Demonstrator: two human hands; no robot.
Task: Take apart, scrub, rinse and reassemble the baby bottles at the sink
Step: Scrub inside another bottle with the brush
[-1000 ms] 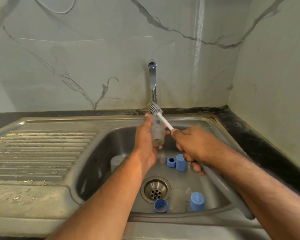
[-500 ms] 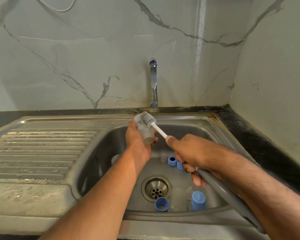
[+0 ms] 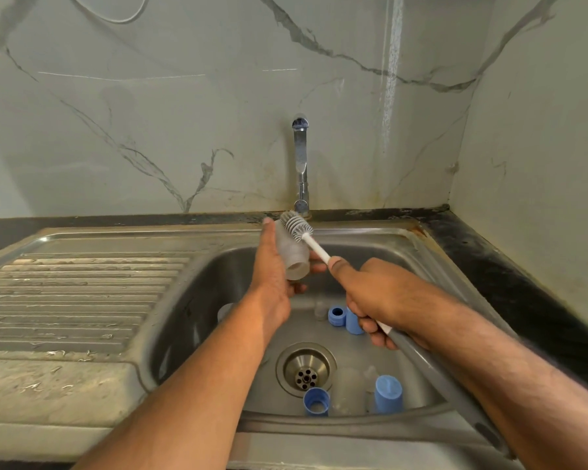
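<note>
Against the marbled wall (image 3: 184, 113) a dark bench (image 3: 510, 266) carries a steel sink (image 3: 197, 286), its ribbed drainer (image 3: 75, 300) running off to the left and the basin sitting to the right, below a chrome tap (image 3: 300, 164). Both forearms reach in over the basin. Left hand (image 3: 272, 279) is wrapped round a clear bottle (image 3: 294, 257), held up above the basin with its open mouth tilted towards the person and its base towards the tap. Right hand (image 3: 377, 296) is closed round the handle of a long brush (image 3: 314, 245), thumb laid along the white shaft; the grey grip runs back under the forearm. The grey bristle head lies against the outside of the bottle near its far end. Down on the basin floor, a drain (image 3: 305, 369) sits in the middle. Beyond it stand a blue ring (image 3: 336, 315) and, just beside, a blue cap (image 3: 353, 323) partly behind the fingers. Nearer the front edge are another blue ring (image 3: 316, 401), a second clear bottle (image 3: 348, 388) and a blue cap (image 3: 388, 393).
</note>
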